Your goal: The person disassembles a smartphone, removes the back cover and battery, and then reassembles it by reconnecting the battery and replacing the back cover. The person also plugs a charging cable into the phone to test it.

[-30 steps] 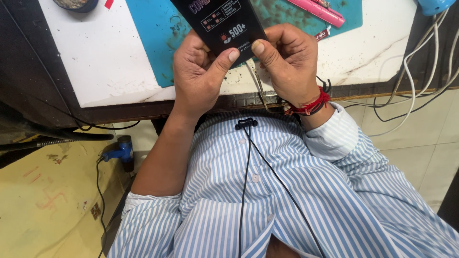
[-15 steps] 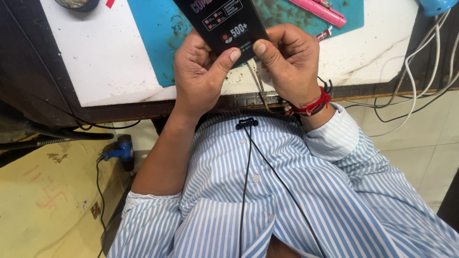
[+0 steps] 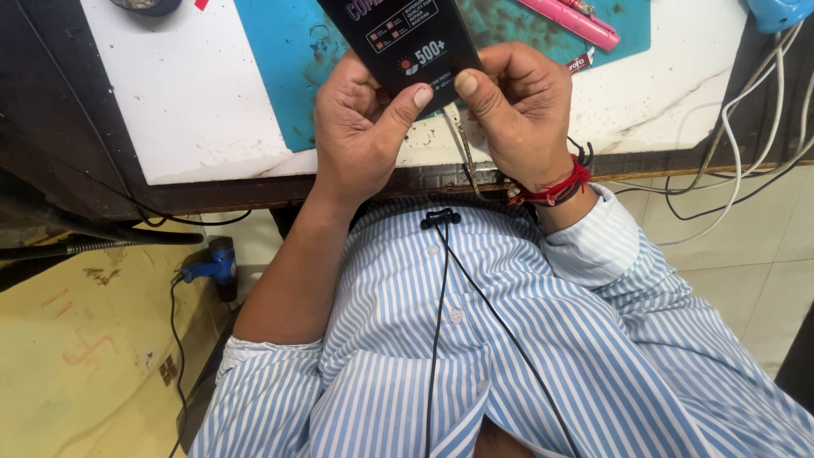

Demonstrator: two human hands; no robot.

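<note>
Both my hands hold a flat black rectangular package [image 3: 407, 38] with small coloured print, tilted over the near edge of the white table [image 3: 195, 102]. My left hand [image 3: 360, 127] grips its lower left side, thumb pressed on the bottom edge. My right hand [image 3: 521, 106] grips the lower right side, thumb on the face beside the left thumb. A red thread band [image 3: 555, 188] sits on my right wrist. The package's top runs out of view.
A teal work mat [image 3: 280, 59] lies on the table under the package, with a pink tool [image 3: 577, 21] at its far right. White and black cables [image 3: 746, 161] hang off the table's right edge. A thin black cable with a clip [image 3: 439, 219] runs down my striped shirt.
The package and both hands have shifted very slightly; my grip is the same.
</note>
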